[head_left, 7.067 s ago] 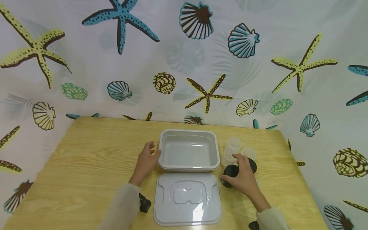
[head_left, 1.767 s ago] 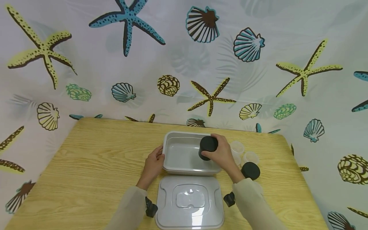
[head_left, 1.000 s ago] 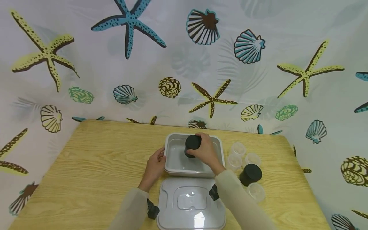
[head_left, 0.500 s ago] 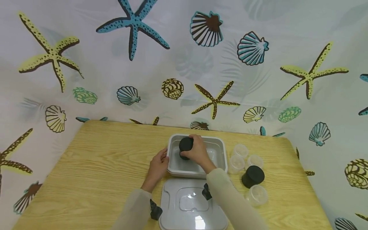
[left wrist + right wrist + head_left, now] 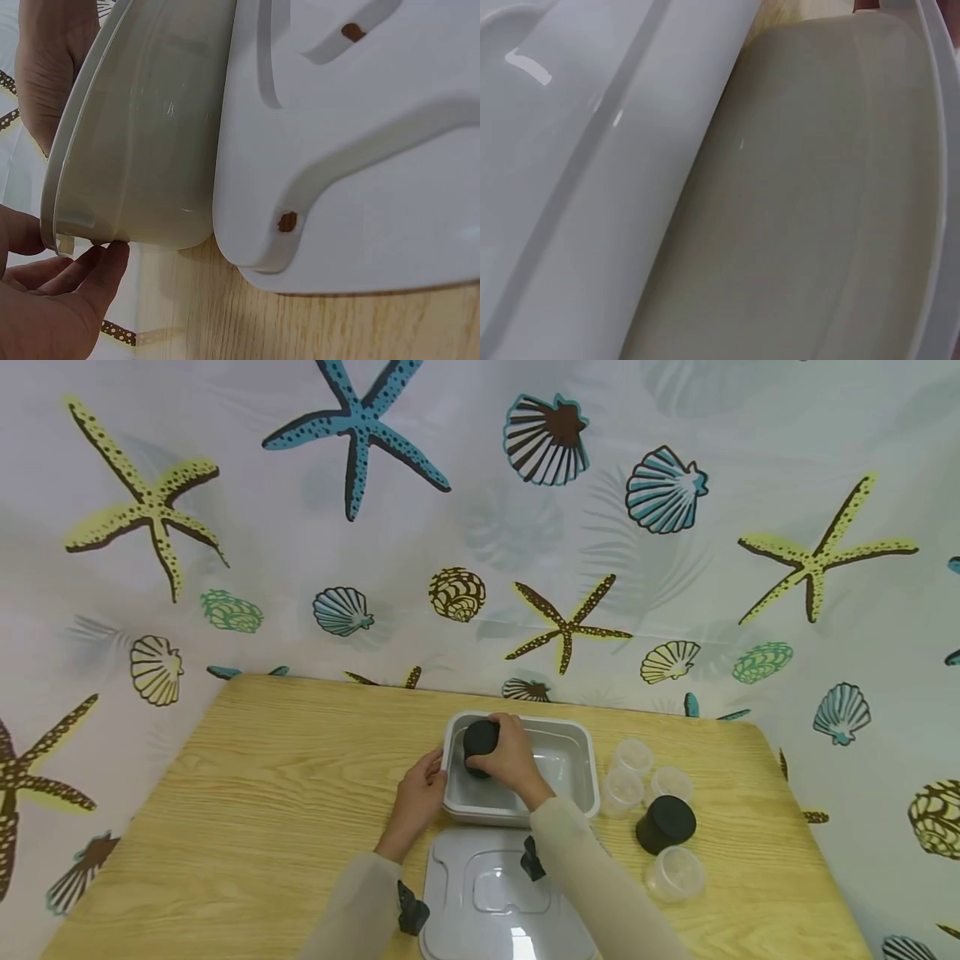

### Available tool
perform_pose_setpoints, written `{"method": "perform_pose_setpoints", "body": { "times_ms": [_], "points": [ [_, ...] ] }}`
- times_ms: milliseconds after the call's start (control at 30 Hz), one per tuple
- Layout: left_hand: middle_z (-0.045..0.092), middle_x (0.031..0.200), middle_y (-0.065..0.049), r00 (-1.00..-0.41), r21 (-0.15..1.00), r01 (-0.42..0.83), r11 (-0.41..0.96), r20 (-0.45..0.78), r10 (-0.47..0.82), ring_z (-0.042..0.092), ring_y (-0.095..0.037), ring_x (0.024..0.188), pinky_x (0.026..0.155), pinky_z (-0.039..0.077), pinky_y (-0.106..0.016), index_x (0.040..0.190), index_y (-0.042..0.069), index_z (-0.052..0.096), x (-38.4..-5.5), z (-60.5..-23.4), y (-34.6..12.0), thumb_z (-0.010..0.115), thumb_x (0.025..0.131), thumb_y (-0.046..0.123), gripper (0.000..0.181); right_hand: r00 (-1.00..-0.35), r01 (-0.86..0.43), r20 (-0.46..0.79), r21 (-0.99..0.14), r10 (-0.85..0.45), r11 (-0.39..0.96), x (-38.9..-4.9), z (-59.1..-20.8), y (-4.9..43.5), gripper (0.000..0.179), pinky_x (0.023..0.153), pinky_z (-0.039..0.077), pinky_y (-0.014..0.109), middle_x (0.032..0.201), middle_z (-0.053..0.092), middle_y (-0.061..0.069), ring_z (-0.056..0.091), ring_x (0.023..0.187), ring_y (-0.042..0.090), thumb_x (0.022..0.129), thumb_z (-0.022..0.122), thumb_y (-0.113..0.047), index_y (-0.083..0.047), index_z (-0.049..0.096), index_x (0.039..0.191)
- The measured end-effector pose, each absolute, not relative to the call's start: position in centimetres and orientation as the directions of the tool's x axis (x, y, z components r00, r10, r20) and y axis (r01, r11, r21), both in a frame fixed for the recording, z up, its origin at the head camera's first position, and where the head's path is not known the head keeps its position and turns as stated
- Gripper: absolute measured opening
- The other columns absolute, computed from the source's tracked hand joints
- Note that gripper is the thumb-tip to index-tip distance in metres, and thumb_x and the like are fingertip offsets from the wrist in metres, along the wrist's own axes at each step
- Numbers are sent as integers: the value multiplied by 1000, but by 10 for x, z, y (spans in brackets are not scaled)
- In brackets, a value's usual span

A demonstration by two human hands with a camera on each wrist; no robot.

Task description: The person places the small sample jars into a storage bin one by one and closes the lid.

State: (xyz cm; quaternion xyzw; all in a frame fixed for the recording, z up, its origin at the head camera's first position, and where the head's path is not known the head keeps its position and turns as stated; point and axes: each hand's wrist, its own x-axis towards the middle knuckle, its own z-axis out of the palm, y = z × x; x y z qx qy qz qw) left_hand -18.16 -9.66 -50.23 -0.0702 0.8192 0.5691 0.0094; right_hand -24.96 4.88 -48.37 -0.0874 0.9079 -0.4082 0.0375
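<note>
A black cylindrical jar stands in the left end of the pale grey plastic bin, and my right hand grips it between thumb and fingers from the right. My left hand holds the bin's left side. In the left wrist view, the thumb and fingers of that left hand pinch the corner rim of the bin. The right wrist view shows only the bin's outer wall and the lid; the right hand and jar are hidden there.
The bin's matching lid lies flat in front of it, partly under my right sleeve. To the right stand a second black jar and several clear plastic cups, the nearest cup at the front. A patterned curtain hangs behind the table.
My right hand has taken one black jar from beside the cups, carried it left over the bin and lowered it into the left end. My left hand has closed on the bin's side.
</note>
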Motion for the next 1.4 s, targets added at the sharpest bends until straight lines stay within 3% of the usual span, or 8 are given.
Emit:
{"method": "perform_pose_setpoints", "body": {
  "times_ms": [800, 1400],
  "points": [
    [56, 130, -27, -989, 919, -128, 373, -93, -112, 56, -38, 119, 99, 47, -47, 139, -2, 44, -182, -505, -88, 43, 97, 7, 43, -979, -154, 33, -762, -200, 629, -249, -496, 57, 77, 107, 38, 47, 132, 47, 23, 46, 123, 36, 70, 84, -15, 4, 44, 133],
    [54, 131, -29, -990, 915, -126, 384, -92, -106, 52, -39, 123, 103, 43, -48, 139, -3, 42, -183, -506, -94, 44, 98, 8, 43, -973, -206, 97, -779, -210, 592, -244, -489, 72, 73, 102, 44, 43, 127, 52, 21, 52, 119, 33, 72, 82, -14, 6, 46, 132]
  ]
}}
